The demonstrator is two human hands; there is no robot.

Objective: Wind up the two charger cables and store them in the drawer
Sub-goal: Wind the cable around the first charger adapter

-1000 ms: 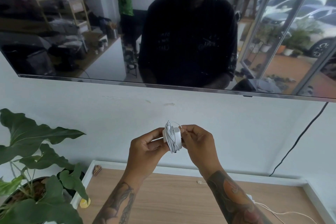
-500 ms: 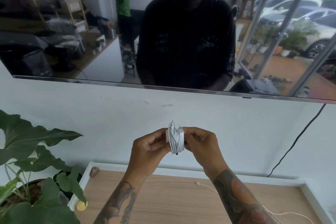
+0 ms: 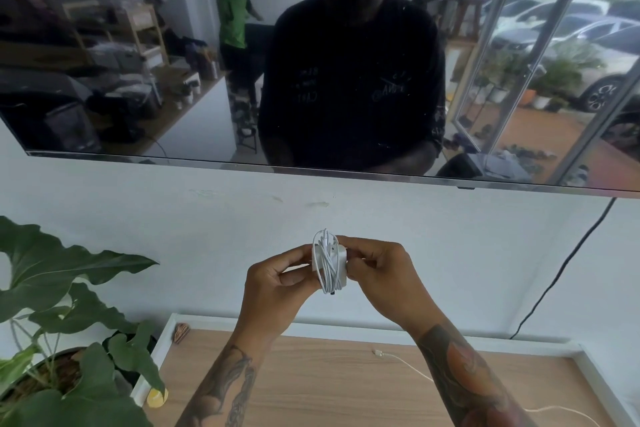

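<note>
the left hand (image 3: 277, 282) and the right hand (image 3: 379, 276) meet in front of the white wall (image 3: 450, 253), each pinching one side of a single white charger block (image 3: 329, 262). one white cable is wound around the block in several loops, the bundle upright with its long axis running top to bottom, a loop sticking up above and a small dark tip poking out below. it is held in the air above the wooden cabinet top (image 3: 329, 388). a second cable (image 3: 405, 362) lies loose on that top, its plug end pointing left, the cord trailing right behind the right forearm. one leafy plant (image 3: 62, 288) stands at the left; one dark screen (image 3: 173, 62) hangs above.
</note>
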